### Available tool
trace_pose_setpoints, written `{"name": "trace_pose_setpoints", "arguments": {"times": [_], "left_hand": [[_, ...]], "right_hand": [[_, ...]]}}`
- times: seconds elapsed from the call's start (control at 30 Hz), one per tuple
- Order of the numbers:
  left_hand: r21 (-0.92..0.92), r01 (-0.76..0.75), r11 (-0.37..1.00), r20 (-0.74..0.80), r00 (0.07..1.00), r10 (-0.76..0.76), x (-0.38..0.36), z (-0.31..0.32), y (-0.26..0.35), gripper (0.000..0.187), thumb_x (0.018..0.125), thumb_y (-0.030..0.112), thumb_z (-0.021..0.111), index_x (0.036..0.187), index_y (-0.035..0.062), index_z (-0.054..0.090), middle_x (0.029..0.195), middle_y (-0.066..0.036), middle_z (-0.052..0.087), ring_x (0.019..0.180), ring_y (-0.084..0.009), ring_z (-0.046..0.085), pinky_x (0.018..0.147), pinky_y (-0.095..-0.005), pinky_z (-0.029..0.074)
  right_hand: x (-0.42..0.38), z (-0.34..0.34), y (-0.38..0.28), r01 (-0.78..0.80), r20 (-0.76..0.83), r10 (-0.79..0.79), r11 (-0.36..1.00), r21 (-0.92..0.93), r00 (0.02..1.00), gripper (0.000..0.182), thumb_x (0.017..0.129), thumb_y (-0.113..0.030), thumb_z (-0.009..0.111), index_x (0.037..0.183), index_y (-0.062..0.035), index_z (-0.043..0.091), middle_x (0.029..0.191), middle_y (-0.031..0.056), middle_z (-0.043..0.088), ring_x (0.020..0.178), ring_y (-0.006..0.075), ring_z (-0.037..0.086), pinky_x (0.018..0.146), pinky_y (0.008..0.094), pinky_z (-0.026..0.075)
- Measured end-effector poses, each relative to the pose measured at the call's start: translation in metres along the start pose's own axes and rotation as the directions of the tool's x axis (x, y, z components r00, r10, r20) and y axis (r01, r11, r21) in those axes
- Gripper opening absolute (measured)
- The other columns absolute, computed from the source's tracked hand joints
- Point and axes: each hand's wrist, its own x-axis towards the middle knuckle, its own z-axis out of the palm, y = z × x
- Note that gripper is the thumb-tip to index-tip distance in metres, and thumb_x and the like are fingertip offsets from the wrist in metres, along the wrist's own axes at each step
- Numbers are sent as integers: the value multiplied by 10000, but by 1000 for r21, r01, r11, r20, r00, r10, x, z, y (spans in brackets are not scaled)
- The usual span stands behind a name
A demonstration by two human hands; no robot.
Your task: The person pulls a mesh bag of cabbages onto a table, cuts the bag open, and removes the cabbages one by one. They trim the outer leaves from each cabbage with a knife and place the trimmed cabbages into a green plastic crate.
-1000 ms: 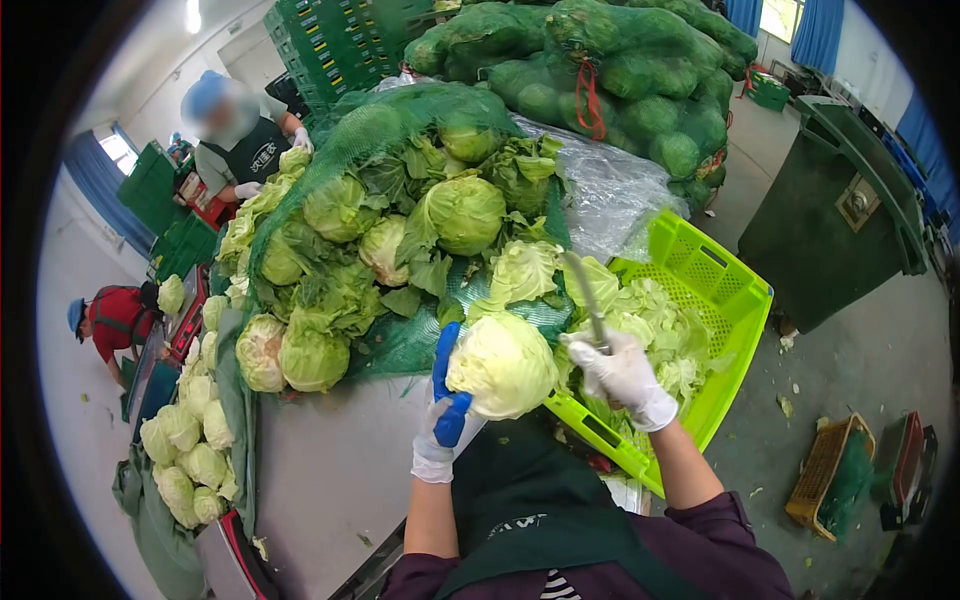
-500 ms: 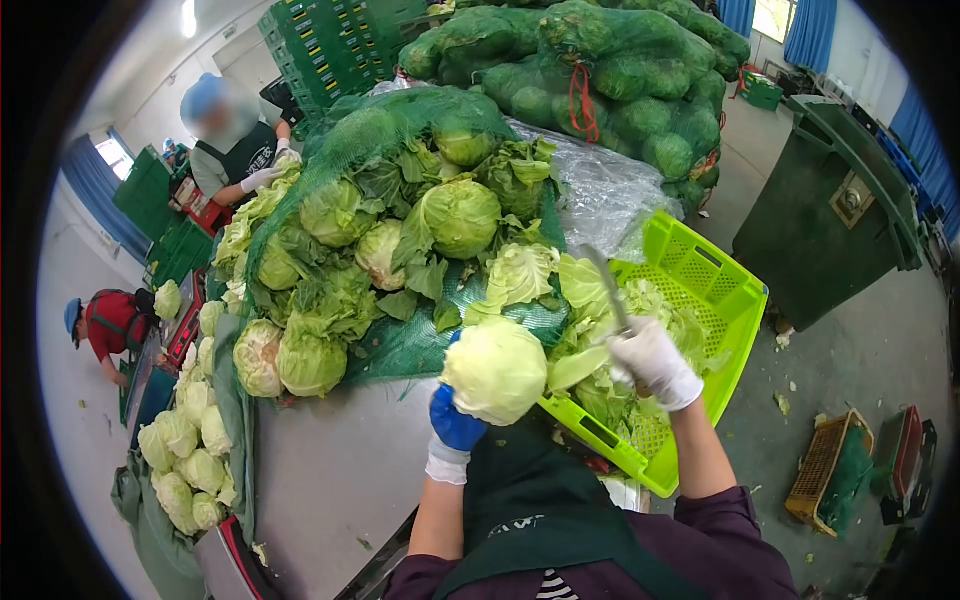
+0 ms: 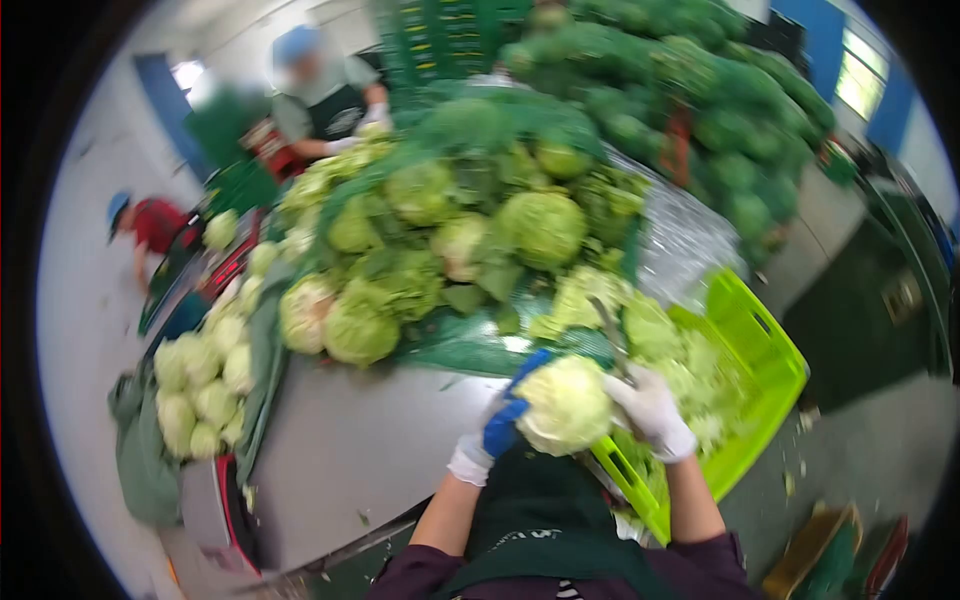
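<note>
We hold a cabbage head (image 3: 566, 404) up against the apron at the near edge of the steel bench (image 3: 350, 450). Our left hand (image 3: 497, 432), in a blue-and-white glove, cups it from the left and below, grip closed around its side. Our right hand (image 3: 652, 408), in a white glove, is clenched on the handle of a knife (image 3: 608, 335) just to the right of the head; the blade runs up and away from that grip, close past the cabbage's right shoulder.

The picture is motion-blurred, so we cannot tell which end of the head is the stem. The head is near round, with no clear long axis; its pale trimmed face looks turned up toward us.

The risk we judge greatest is the blade: it works just beside the left-hand fingers (image 3: 527, 366) curled over the top of the head, and a slip on a wet leaf could carry it into the glove. The head is held off the bench by one hand only, so a hard cut could twist it loose.

Just right of the right grip sits the lime-green crate (image 3: 770, 350), filled with loose leaves (image 3: 690, 375); scraps could miss its rim and land on the floor. Beyond both grips lies a heap of untrimmed cabbages (image 3: 450, 240) on green netting (image 3: 460, 345), and farther left a co-worker (image 3: 320, 95) reaches into it.
</note>
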Motion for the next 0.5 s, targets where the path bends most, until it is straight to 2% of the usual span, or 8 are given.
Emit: {"name": "trace_pose_setpoints", "arguments": {"times": [0.07,0.1,0.13,0.17,0.2,0.33,0.43,0.5], "left_hand": [[-113,57,992,61,997,-51,-7,-5,4,730,855,259,583,1466,49,242,1465,-138,332,1326,-245,351,1110,-360,269],[-98,55,994,58,997,-50,-9,-12,1,730,859,280,582,1467,56,245,1465,-136,333,1329,-242,346,1111,-354,260],[-81,38,996,88,996,-31,-8,-14,4,730,862,295,579,1465,53,248,1464,-136,335,1330,-236,345,1113,-347,253],[-111,33,993,107,994,-21,-8,-19,2,732,864,290,580,1468,55,241,1462,-128,338,1327,-227,351,1109,-345,260],[-192,52,980,143,989,-24,-10,-16,9,737,867,280,586,1471,55,228,1460,-126,341,1323,-221,358,1107,-344,267],[-242,54,969,121,992,-25,-18,-10,35,786,846,257,633,1475,57,205,1465,-122,331,1326,-221,359,1113,-355,264],[-170,66,983,114,992,-46,-32,-12,58,877,810,334,666,1479,51,174,1475,-123,316,1344,-236,334,1122,-375,250],[-293,43,955,85,996,-19,-45,-25,63,890,812,321,663,1483,51,145,1482,-121,304,1349,-239,327,1128,-379,239]], "right_hand": [[-9,-4,-11,-195,156,162,954,226,974,221,835,-209,611,846,12,621,620,12,557,554,69,485,502,248,397],[-4,7,12,97,32,-100,990,104,994,184,845,-162,597,871,20,617,591,14,556,461,66,475,421,234,364],[-11,8,-4,-75,102,49,962,261,994,171,852,-143,596,893,22,611,580,19,559,402,68,465,371,218,335],[-11,7,-11,-104,134,78,975,199,988,178,854,-138,603,918,28,598,580,32,572,416,80,488,380,218,358],[-10,5,-17,-232,201,180,933,276,963,189,843,-143,622,918,27,583,582,46,580,416,91,503,378,219,378],[-10,20,-22,-146,202,91,949,278,975,168,829,-126,628,893,17,568,557,48,567,403,97,502,371,222,385],[-1,32,-31,-60,263,7,979,195,965,113,818,-87,608,863,2,555,545,50,560,393,103,503,364,223,383],[4,45,-38,-179,233,141,972,150,962,68,809,-42,574,858,-3,546,532,48,551,387,108,505,359,224,379]]}}
